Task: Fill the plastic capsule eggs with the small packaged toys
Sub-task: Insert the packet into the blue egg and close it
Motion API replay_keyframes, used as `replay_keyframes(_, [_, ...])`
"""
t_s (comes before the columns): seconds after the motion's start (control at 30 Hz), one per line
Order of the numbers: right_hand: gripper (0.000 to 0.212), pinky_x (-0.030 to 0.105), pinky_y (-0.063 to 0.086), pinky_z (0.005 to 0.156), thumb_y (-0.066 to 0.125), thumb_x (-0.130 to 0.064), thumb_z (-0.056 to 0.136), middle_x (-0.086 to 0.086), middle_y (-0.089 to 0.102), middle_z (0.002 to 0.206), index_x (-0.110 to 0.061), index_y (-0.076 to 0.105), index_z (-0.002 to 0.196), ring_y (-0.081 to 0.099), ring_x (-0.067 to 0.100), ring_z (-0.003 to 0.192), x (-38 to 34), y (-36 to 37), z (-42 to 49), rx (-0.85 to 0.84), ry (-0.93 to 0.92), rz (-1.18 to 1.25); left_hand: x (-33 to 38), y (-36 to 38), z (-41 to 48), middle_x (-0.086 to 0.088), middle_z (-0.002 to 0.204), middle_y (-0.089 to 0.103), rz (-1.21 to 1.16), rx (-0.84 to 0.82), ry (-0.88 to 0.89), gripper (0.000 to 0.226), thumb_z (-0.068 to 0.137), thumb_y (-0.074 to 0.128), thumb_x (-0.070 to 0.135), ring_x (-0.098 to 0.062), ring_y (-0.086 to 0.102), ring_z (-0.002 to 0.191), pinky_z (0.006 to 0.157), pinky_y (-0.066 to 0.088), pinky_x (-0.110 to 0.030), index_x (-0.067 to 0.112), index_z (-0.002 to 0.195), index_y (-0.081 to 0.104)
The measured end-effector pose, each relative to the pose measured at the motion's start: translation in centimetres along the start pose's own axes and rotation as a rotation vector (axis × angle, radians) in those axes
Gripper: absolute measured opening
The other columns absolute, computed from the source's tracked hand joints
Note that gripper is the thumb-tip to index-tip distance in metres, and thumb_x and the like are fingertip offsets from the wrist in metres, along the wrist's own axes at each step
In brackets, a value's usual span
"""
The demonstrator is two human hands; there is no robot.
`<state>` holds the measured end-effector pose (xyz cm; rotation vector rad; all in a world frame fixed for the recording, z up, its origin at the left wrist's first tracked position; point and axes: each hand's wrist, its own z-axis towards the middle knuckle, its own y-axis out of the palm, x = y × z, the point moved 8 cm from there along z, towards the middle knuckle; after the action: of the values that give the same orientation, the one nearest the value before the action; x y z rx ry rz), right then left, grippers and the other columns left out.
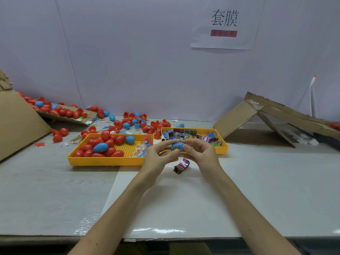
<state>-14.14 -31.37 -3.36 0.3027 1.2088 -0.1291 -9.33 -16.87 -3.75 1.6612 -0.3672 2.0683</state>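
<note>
Blue capsule egg [177, 145] is held above the table [46, 190] between both hands, just in front of the right yellow tray [224, 150]. A printed packet shows against its lower side, though whether it sits inside the shell cannot be told. The left hand [159, 155] pinches the egg from below with thumb and curled fingers, while the right hand [200, 153] grips its right end with curled fingertips. Below the hands, one packaged toy [181, 165] lies alone on the table. The right yellow tray holds a heap of packaged toys [191, 136]. The left yellow tray [104, 161], just beside it, holds red eggs [103, 142] and blue ones. More eggs lie scattered toward the wall, near cardboard flaps [257, 115], under a paper sign [223, 23]
</note>
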Motion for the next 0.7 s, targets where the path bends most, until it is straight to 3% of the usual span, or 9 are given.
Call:
replay_keyframes(0.2, [0.026,0.037,0.062,0.080,0.076,-0.020,0.077,0.011,0.076,0.102,-0.008,0.075,0.100,0.073,0.031,0.099,-0.04,-0.27,0.02,0.006,0.000,-0.012,0.20,0.26,-0.05,-0.007,0.117,0.070,0.016,-0.019,0.029,0.027,0.090,0.074,0.014,-0.018,0.074,0.096,0.078,0.061,-0.027,0.027,0.113,0.072])
replay_keyframes(0.4, [0.026,0.047,0.058,0.089,0.078,-0.020,0.074,0.013,0.075,0.103,-0.010,0.076,0.098,0.072,0.033,0.101,-0.14,-0.48,-0.05,0.002,-0.003,-0.015,0.06,0.48,-0.01,0.007,0.108,0.073,-0.006,-0.038,0.033,0.027,0.089,0.075,0.014,-0.014,0.073,0.097,0.075,0.059,-0.025,0.032,0.108,0.074])
replay_keyframes(0.47, [0.029,0.045,0.059,0.088,0.078,-0.020,0.075,0.013,0.076,0.104,-0.009,0.075,0.102,0.073,0.032,0.101,-0.15,-0.39,-0.04,-0.002,-0.006,-0.008,-0.02,0.50,0.01,0.012,0.104,0.074,-0.022,-0.040,0.027,0.027,0.089,0.076,0.014,-0.014,0.074,0.097,0.075,0.059,-0.025,0.034,0.107,0.075])
replay_keyframes(0.57, [0.024,0.037,0.062,0.082,0.074,-0.013,0.083,0.013,0.076,0.103,-0.005,0.073,0.106,0.073,0.031,0.100,0.00,-0.10,0.00,-0.007,-0.005,0.038,-0.18,0.26,0.16,0.007,0.106,0.074,-0.029,-0.007,0.016,0.029,0.085,0.078,0.018,-0.015,0.074,0.098,0.079,0.061,-0.030,0.028,0.112,0.075])
replay_keyframes(0.7, [0.015,0.033,0.061,0.078,0.073,-0.012,0.084,0.013,0.076,0.104,-0.012,0.077,0.098,0.073,0.030,0.100,0.30,-0.30,0.08,0.033,0.010,0.078,-0.21,-0.04,0.17,0.003,0.101,0.077,-0.148,0.004,-0.018,0.045,0.074,0.079,0.031,-0.020,0.074,0.098,0.078,0.060,-0.026,0.019,0.117,0.073])
